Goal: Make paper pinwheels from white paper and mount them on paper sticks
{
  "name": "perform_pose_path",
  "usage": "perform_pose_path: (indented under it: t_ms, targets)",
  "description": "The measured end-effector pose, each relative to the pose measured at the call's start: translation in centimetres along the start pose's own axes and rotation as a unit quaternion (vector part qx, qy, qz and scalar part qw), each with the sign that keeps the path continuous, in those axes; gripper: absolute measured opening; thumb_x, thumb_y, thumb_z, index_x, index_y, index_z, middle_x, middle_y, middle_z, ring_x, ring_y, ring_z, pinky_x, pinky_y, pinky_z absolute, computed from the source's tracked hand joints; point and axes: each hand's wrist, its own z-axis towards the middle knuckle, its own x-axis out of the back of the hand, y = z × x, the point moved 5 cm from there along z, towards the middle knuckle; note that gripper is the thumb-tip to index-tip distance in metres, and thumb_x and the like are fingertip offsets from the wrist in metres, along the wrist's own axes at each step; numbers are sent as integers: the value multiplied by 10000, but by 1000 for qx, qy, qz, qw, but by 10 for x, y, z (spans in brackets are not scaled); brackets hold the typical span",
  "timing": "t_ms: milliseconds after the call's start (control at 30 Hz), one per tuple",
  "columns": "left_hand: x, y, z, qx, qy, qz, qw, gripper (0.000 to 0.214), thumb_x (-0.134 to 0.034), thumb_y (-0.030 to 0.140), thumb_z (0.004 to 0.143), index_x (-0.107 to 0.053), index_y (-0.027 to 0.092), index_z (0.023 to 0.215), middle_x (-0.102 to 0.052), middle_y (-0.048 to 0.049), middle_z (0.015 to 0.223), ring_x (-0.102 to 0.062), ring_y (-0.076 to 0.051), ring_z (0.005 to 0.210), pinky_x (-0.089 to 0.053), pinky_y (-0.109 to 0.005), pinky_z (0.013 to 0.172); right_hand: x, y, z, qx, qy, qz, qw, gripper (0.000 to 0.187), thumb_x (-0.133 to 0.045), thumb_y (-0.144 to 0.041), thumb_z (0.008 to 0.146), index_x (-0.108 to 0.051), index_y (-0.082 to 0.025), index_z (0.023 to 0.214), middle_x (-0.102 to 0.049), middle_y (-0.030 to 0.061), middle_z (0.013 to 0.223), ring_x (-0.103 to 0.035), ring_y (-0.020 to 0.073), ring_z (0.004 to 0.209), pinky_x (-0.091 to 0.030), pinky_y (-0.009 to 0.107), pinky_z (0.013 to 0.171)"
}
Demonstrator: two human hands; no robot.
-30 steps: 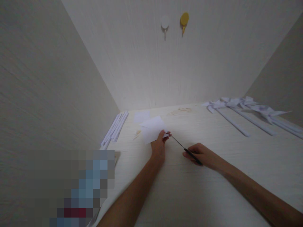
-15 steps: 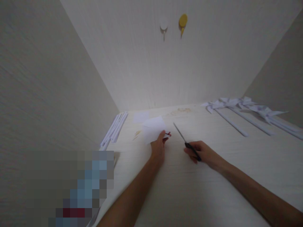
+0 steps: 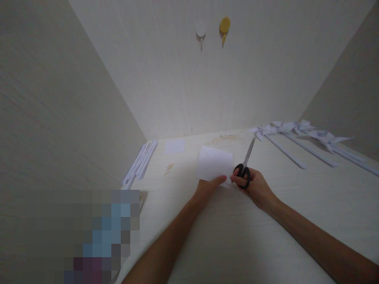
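My left hand (image 3: 211, 186) pinches the near edge of a white sheet of paper (image 3: 214, 163), held up over the pale desk (image 3: 225, 228). Close beside it, my right hand (image 3: 255, 185) grips black-handled scissors (image 3: 245, 165), fingers through the loops. The blades are together and point up and away toward the back wall. The two hands almost touch at the paper's lower right corner.
Several rolled white paper sticks (image 3: 141, 161) lie along the left wall. Another white sheet (image 3: 174, 146) lies flat at the back. White paper pinwheels on sticks (image 3: 299, 136) lie at the back right. A white hook (image 3: 200, 30) and a yellow hook (image 3: 224, 27) hang on the back wall.
My left hand has turned the paper and carried it right. My right hand has swung the scissors from pointing left at the paper to pointing up and away, and moved in beside the left hand.
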Motion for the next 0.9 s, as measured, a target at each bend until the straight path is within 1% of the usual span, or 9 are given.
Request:
perform_pose_path:
  t_ms: [67, 167, 267, 367, 467, 700, 900]
  targets:
    - [1, 0, 1, 3, 13, 0, 1000, 109, -659, 156, 554, -641, 192, 655, -653, -56, 634, -595, -235, 796, -402, -371, 826, -1, 0, 0, -3, -9, -10, 1000, 242, -673, -299, 554, -504, -152, 645, -420, -70, 451, -338, 43, 384, -243, 193, 367]
    - [1, 1, 0, 10, 18, -9, 1000, 128, -663, 141, 543, -640, 188, 660, -655, -54, 642, -596, -233, 797, -410, -364, 816, -2, -1, -1, -4, -26, -25, 999, 221, -678, -269, 543, -505, -152, 620, -426, -72, 465, -334, 39, 402, -243, 191, 384]
    - [2, 3, -2, 12, 22, -22, 999, 153, -679, 149, 527, -641, 186, 670, -659, -53, 664, -595, -228, 799, -412, -360, 814, -1, -3, -1, 3, -25, -31, 999, 233, -696, -246, 506, -504, -153, 600, -441, -70, 493, -357, 44, 437, -261, 193, 412]
    - [2, 3, -3, 9, 29, -20, 999, 99, -687, 169, 526, -633, 183, 608, -652, -53, 629, -592, -234, 814, -409, -361, 820, -2, -4, -1, 4, -36, -30, 999, 248, -706, -234, 483, -502, -156, 599, -463, -65, 514, -385, 55, 465, -281, 197, 436]
    - [2, 4, -3, 8, 31, -17, 999, 80, -682, 156, 528, -623, 187, 572, -644, -45, 593, -591, -238, 818, -408, -363, 822, -2, -3, -2, 2, -37, -32, 999, 246, -702, -250, 488, -507, -160, 607, -462, -63, 523, -386, 58, 464, -282, 201, 437]
    - [2, 9, -6, 23, 44, -33, 998, 214, -689, 122, 509, -643, 184, 708, -655, -49, 645, -593, -234, 787, -408, -358, 807, -2, -1, -1, -1, -32, -29, 999, 258, -704, -270, 481, -503, -162, 600, -448, -66, 511, -361, 53, 443, -267, 204, 422]
    - [1, 7, -5, 14, 35, -45, 998, 229, -690, 112, 507, -640, 183, 718, -648, -49, 622, -597, -229, 763, -411, -349, 797, 0, -1, 0, 8, -24, -52, 998, 263, -702, -280, 483, -493, -165, 595, -429, -69, 497, -362, 57, 440, -274, 207, 418]
